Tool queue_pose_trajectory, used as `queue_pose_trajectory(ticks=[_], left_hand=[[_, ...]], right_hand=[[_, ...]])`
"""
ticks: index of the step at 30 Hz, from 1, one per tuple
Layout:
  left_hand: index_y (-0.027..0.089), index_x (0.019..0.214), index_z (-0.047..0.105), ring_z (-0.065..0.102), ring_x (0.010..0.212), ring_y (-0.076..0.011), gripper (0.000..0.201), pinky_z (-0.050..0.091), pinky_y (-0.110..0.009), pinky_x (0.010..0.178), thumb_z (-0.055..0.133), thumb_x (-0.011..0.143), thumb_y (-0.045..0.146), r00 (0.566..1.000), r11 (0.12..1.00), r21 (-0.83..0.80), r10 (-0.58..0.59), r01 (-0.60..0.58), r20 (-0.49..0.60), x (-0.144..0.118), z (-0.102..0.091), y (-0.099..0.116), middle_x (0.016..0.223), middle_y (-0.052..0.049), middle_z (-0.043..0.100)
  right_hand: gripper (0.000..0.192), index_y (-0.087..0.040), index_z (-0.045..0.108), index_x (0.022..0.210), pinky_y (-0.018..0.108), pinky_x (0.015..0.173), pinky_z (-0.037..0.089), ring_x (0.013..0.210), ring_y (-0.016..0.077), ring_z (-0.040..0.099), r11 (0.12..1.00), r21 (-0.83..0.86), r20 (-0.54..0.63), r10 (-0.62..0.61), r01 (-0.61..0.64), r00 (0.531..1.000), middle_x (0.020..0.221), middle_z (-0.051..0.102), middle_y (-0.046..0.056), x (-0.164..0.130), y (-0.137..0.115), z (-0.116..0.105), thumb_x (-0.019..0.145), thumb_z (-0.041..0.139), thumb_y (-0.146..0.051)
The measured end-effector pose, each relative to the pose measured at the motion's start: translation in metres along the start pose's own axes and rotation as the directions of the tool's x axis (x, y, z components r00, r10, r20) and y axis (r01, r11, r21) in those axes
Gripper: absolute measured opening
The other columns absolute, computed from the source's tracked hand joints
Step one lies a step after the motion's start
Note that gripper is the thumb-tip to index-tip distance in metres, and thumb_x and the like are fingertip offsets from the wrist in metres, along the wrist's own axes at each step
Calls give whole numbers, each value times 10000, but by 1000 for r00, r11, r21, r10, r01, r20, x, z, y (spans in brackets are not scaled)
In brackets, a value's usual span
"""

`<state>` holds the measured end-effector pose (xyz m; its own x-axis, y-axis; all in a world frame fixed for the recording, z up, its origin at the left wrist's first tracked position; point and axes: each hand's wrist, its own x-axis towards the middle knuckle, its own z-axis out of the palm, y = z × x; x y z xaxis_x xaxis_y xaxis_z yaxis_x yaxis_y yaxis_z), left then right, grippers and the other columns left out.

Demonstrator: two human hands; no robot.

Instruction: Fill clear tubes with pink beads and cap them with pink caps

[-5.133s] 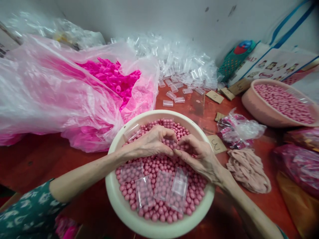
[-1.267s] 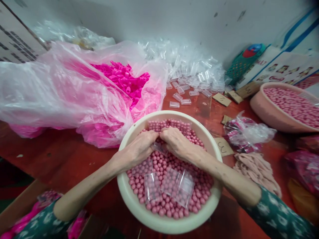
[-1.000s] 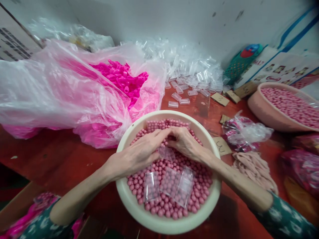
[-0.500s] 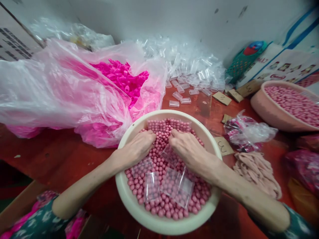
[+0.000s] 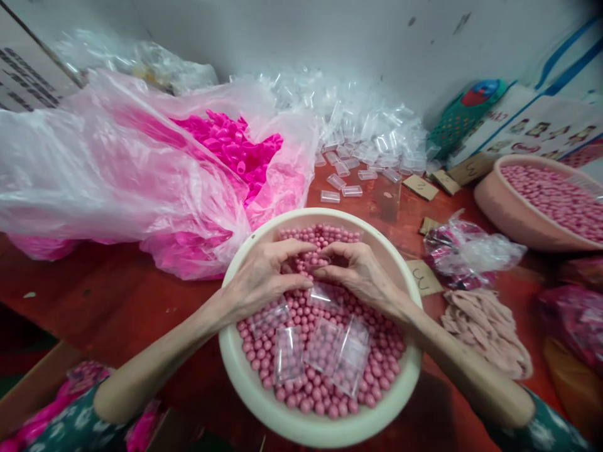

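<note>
left hand [image 5: 264, 275] and right hand [image 5: 365, 276] curl loosely over pink beads [image 5: 307, 258] in a cream basin [image 5: 320, 432], any hold unclear.

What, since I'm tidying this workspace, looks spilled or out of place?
A few clear plastic cases lie slightly apart from the heap by the wall, so they look like strays. The beige cloth at right is bunched up, not folded. The pink beads look contained in the cream basin.
</note>
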<state>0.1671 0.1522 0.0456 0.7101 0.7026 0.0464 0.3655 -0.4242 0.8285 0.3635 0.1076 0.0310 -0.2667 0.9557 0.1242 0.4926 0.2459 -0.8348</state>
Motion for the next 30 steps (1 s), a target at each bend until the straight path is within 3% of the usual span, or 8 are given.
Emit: queue_pose_trajectory(ticks=[3, 8, 10, 13, 16, 19, 24, 30], left_hand=[[174, 1136, 605, 574, 1042, -218, 420, 421, -355, 946, 702, 731, 228, 999, 1000, -14, -12, 12, -40, 3, 0, 2, 1101, -59, 646], [141, 976, 643, 612, 853, -175, 249, 463, -290, 796, 677, 730, 148, 994, 979, -179, -90, 100, 63, 9, 4, 1, 904, -18, 672], [122, 917, 645, 611, 777, -160, 180, 474, -267, 730, 659, 738, 139, 984, 944, -289, -125, 158, 128, 10, 5, 2, 826, -7, 666], [123, 958, 659, 618, 833, -164, 211, 473, -270, 786, 650, 748, 146, 984, 920, -357, -122, 162, 131, 12, 2, 3, 885, -14, 680], [138, 980, 670, 614, 857, -170, 250, 465, -279, 814, 668, 731, 152, 980, 926, -328, -146, 185, 138, 11, -1, 1, 918, -13, 686], [143, 952, 680, 607, 809, -155, 238, 470, -262, 765, 673, 715, 136, 965, 905, -354, -171, 234, 199, 10, -3, 0, 879, -4, 687], [127, 945, 678, 606, 750, -133, 252, 477, -248, 722, 674, 694, 99, 944, 835, -448, -236, 319, 232, 9, -4, 4, 831, -7, 690], [134, 952, 663, 607, 720, -118, 266, 479, -237, 704, 679, 688, 101, 942, 840, -429, -273, 333, 197, 7, -6, 5, 797, 8, 676]], right_hand=[[118, -152, 661, 870, 268, 678, 448, 743, 154, 596, 971, 228, -19, 79, -73, 997, 830, 669, 7, -2, -3, 1, 814, 614, -244], [88, -155, 641, 866, 268, 680, 453, 724, 147, 594, 969, 225, -57, 122, -107, 991, 808, 660, 3, -4, -11, 5, 791, 642, -201], [179, -164, 626, 959, 276, 710, 454, 772, 153, 595, 986, 151, -80, 78, -66, 994, 854, 653, 8, -5, -14, 4, 782, 650, -166], [336, -212, 603, 1112, 301, 816, 434, 897, 160, 577, 995, 71, -61, -73, 77, 995, 947, 627, 17, -4, -13, 0, 795, 630, -105], [312, -255, 640, 1087, 293, 781, 433, 862, 148, 552, 976, 78, -58, -200, 204, 978, 930, 584, 13, -2, -8, -3, 809, 624, -114], [262, -261, 659, 1050, 293, 739, 433, 822, 147, 539, 965, 102, -42, -239, 242, 970, 902, 565, 10, 0, -4, -3, 809, 642, -162], [157, -206, 679, 950, 272, 725, 424, 778, 132, 545, 962, 217, -23, -167, 168, 986, 842, 597, 1, 1, -5, -3, 798, 660, -170], [59, -167, 626, 798, 247, 682, 416, 722, 116, 538, 941, 337, -27, -21, 29, 999, 760, 588, -22, -1, -10, -5, 807, 649, -221]])
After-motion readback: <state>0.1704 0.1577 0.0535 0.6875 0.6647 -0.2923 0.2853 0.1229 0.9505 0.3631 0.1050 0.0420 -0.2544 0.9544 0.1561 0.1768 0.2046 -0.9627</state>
